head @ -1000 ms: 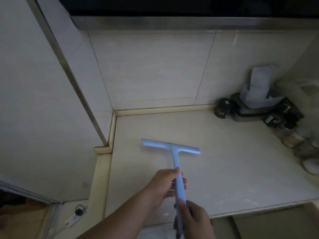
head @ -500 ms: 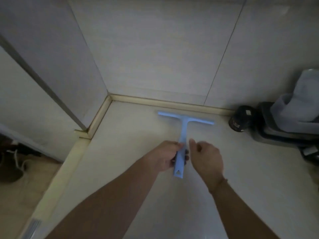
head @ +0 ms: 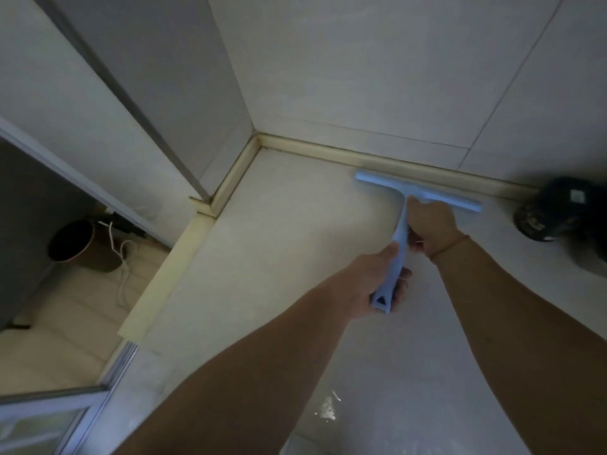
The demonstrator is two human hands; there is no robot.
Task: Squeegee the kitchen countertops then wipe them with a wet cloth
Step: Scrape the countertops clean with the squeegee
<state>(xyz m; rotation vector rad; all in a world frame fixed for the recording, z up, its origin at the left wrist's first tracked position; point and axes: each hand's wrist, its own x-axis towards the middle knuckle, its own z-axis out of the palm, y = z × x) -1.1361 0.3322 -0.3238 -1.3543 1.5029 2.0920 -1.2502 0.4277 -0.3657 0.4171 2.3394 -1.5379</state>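
A pale blue plastic T-shaped squeegee (head: 402,221) lay against the off-white tabletop (head: 279,244), its long straight blade set just beside the cream trim strip (head: 328,152) at the foot of the tiled back wall (head: 377,77), near the corner. The blade ran slightly slantwise, its right end lower in the view. A flat handle widened toward its near end, where a small triangular cut-out showed. The left hand (head: 372,284) held the lower handle, its grip closed around it with fingertips showing on the far side. The right hand (head: 432,224) gripped the upper handle just below the blade, fingers curled round it. A dark round jar (head: 551,208) stood on the tabletop to the right, apart from the blade's end. White specks (head: 326,410) lay on the near tabletop.
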